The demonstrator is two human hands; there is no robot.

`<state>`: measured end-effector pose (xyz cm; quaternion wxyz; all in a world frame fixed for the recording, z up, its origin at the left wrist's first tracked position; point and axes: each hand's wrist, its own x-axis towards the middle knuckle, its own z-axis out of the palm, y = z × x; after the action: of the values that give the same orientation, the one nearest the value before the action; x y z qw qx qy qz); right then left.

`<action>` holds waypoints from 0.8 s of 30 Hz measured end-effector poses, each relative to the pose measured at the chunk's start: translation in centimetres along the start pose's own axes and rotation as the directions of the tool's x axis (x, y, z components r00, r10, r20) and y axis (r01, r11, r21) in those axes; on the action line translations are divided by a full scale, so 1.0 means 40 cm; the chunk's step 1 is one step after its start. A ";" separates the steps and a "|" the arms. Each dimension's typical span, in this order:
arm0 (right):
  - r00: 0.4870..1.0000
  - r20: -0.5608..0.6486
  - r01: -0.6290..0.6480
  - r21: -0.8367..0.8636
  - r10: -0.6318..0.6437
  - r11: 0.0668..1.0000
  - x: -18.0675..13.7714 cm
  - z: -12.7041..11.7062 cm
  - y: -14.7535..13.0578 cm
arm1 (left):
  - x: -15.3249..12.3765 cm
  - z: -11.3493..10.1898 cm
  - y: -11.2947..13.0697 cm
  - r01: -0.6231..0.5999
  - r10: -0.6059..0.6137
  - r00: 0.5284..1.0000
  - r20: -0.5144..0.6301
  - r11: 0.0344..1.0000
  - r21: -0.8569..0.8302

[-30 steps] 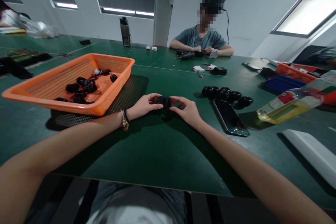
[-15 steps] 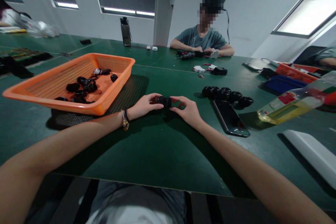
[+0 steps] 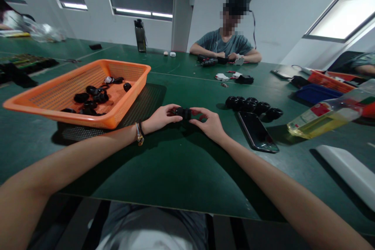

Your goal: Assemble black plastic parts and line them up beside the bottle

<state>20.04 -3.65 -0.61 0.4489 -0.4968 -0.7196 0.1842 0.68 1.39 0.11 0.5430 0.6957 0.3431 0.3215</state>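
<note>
Between my hands, just above the green table [image 3: 164,172], is a small black cylindrical part [image 3: 184,113] with a ridged middle. My left hand [image 3: 164,116] pinches its left end between thumb and fingers. The fingertips of my right hand [image 3: 208,123] close on its right end. Left of my hands stands an orange perforated basket [image 3: 125,111] with several loose black parts [image 3: 93,93] inside. To the right, several similar black parts [image 3: 249,105] sit grouped on the table, right behind a dark smartphone [image 3: 258,132].
At right lie a tilted clear bottle [image 3: 325,115] of yellow liquid, a white block [image 3: 347,172], a blue tray [image 3: 318,93] and a red basket [image 3: 331,80]. A dark water bottle [image 3: 140,36] stands far back. Across the table a person [image 3: 225,43] handles small parts.
</note>
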 end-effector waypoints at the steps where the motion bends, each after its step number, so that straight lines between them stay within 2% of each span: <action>1: 1.000 -0.002 -0.002 0.004 0.002 1.000 0.000 0.001 0.000 | 0.000 0.000 0.000 -0.003 0.003 1.000 -0.002 1.000 0.001; 19: 1.000 0.010 -0.019 0.009 0.019 1.000 0.001 0.001 0.008 | 0.001 0.002 0.002 -0.002 0.002 1.000 -0.005 1.000 0.020; 24: 1.000 0.010 0.024 0.014 -0.024 1.000 0.001 0.001 0.010 | 0.002 0.003 0.001 0.001 -0.001 1.000 -0.001 1.000 0.010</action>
<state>20.24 -3.44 -0.90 0.4508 -0.4839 -0.7265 0.1866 0.83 1.41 0.13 0.5396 0.6981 0.3454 0.3195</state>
